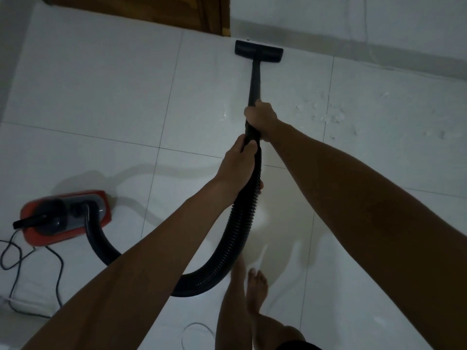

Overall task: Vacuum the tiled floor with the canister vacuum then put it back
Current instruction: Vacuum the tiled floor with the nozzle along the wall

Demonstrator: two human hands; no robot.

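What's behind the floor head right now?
Directly behind the floor head runs the white wall base, with a wooden door behind-left. The floor beneath the head is hidden.

White tiled floor (101, 102): red canister vac (65, 215) left, nozzle head (259, 51) by wall, debris (326, 114) right.

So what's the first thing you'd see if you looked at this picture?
Two bare arms reach down the middle, the right hand and left hand gripping a black vacuum wand whose floor head meets the far wall. At lower left sits the red canister, joined by a looping ribbed hose.
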